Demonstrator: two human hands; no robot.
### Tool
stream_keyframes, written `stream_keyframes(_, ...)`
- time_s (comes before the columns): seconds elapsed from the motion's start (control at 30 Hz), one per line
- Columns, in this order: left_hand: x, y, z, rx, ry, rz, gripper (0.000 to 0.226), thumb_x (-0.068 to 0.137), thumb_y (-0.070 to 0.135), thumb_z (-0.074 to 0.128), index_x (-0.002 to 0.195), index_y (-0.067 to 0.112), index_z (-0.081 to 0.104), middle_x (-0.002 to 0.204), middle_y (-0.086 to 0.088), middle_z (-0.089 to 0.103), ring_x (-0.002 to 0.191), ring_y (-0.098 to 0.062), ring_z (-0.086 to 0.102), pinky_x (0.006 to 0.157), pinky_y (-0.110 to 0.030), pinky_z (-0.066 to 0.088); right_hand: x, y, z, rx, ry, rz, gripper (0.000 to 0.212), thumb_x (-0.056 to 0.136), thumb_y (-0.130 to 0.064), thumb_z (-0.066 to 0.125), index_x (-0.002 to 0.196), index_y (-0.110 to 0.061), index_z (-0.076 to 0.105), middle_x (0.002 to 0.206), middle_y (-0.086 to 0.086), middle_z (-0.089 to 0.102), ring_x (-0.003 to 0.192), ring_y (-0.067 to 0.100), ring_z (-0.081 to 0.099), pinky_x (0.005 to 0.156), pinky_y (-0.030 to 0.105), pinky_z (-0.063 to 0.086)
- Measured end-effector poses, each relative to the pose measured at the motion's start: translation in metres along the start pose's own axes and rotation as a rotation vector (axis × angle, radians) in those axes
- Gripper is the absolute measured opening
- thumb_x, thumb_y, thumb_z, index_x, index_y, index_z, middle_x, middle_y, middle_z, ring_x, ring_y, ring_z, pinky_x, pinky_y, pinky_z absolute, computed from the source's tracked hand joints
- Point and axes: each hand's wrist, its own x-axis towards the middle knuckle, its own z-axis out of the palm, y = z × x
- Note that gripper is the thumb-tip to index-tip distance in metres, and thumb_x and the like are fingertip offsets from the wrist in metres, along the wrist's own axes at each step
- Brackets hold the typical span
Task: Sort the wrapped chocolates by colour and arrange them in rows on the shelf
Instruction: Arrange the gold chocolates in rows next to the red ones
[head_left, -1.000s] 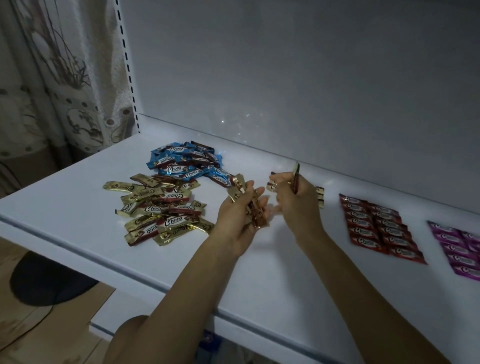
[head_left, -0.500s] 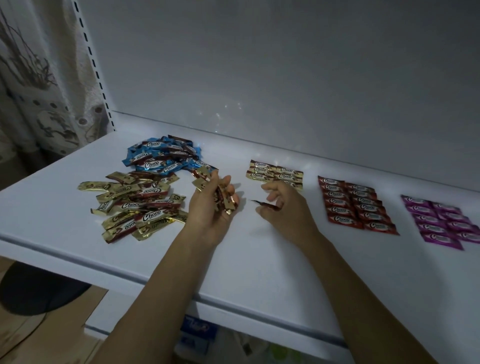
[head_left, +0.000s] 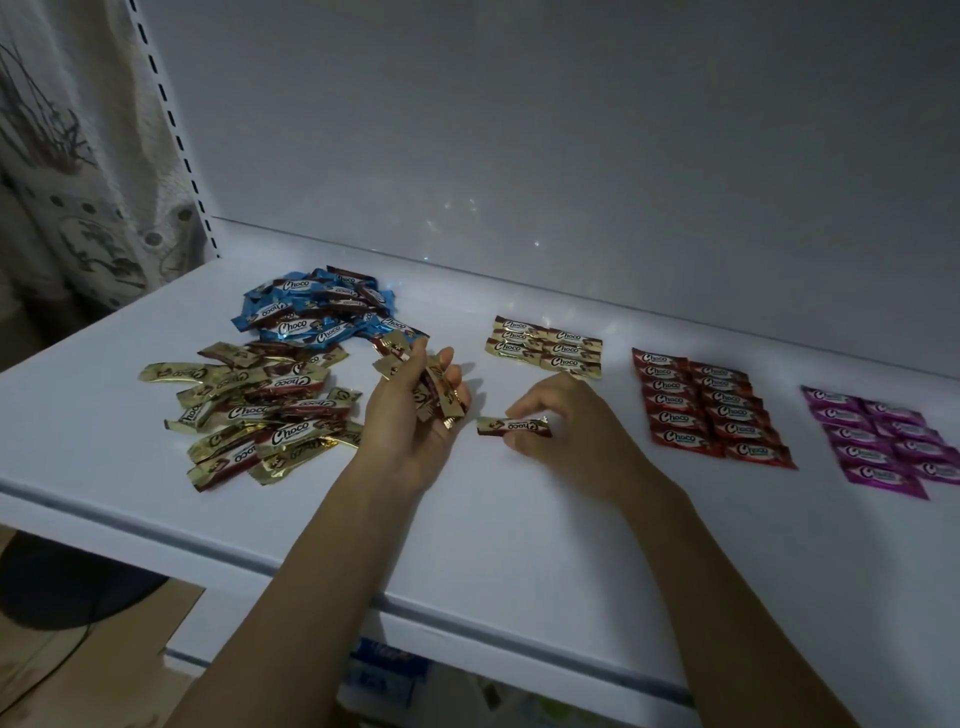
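Left hand (head_left: 410, 415) is over the middle of the shelf (head_left: 467, 519), fingers curled round a bunch of gold chocolates (head_left: 439, 400). Lighting is pretty dim, so I can't really count how many are in there. Right hand (head_left: 566, 426) is just to the right of it, thumb and fingertips pinching a single gold chocolate (head_left: 514, 426) that sits flat with the label up. It looks like it's right down at the shelf surface, but I can't tell if it's actually touching.

Layout from left to right:
- The loose gold pile (head_left: 260, 415) is at the near left, all jumbled and overlapping.
- The blue pile (head_left: 317, 312) is just behind it, further back, same mess.
- The gold rows (head_left: 545, 348) are far centre, a small neat block two across (sitting just beyond the right hand).
- The red rows (head_left: 706, 410) are to the right of those, a tidy two-column block.
- The purple rows (head_left: 878, 436) are at the far right, also two columns, running off the frame edge.

A plain white back panel (head_left: 519, 156) stands behind the shelf, with a slotted upright (head_left: 176, 130) at its left edge and a patterned curtain (head_left: 67, 156) further left.
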Motion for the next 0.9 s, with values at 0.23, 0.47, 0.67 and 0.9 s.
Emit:
stream_keyframes(0.23,-0.005,-0.001,0.006,0.006,-0.01,0.013,0.022,0.099,0.027,0.053,0.099,0.007,0.062,0.082,-0.005,0.065,0.066,-0.012,0.058,0.057,-0.021,0.056,0.0,-0.004,0.005,-0.276,0.111,0.02,0.024,0.082,-0.028,0.067,0.106,-0.028,0.071,0.108,-0.005,0.054,0.112,0.015,0.046,0.092,0.031,0.034)
stream_keyframes(0.47,-0.01,0.002,0.008,-0.059,0.007,0.019,0.04,0.098,0.026,0.052,0.071,0.01,0.076,0.076,-0.005,0.065,0.067,-0.012,0.056,0.06,-0.021,0.053,-0.006,-0.019,0.017,-0.321,0.148,-0.176,0.032,0.082,-0.039,0.053,0.099,-0.023,0.075,0.084,0.003,0.055,0.075,0.019,0.053,0.067,0.029,0.04)
stream_keyframes(0.67,-0.012,0.002,0.01,-0.077,0.036,0.032,0.019,0.099,0.024,0.052,0.093,0.011,0.065,0.085,-0.006,0.063,0.069,-0.013,0.057,0.064,-0.024,0.052,-0.005,-0.014,0.02,-0.303,0.152,-0.141,0.036,0.078,-0.037,0.064,0.109,-0.019,0.068,0.11,0.002,0.063,0.102,0.022,0.058,0.087,0.04,0.048)
stream_keyframes(0.9,-0.014,0.0,0.011,-0.06,0.053,0.024,0.024,0.1,0.024,0.052,0.086,0.009,0.065,0.078,-0.007,0.065,0.069,-0.014,0.057,0.059,-0.024,0.054,-0.004,-0.014,0.018,-0.545,0.244,-0.065,0.017,0.083,-0.017,0.063,0.095,-0.02,0.073,0.094,-0.003,0.069,0.092,0.023,0.06,0.079,0.035,0.039)
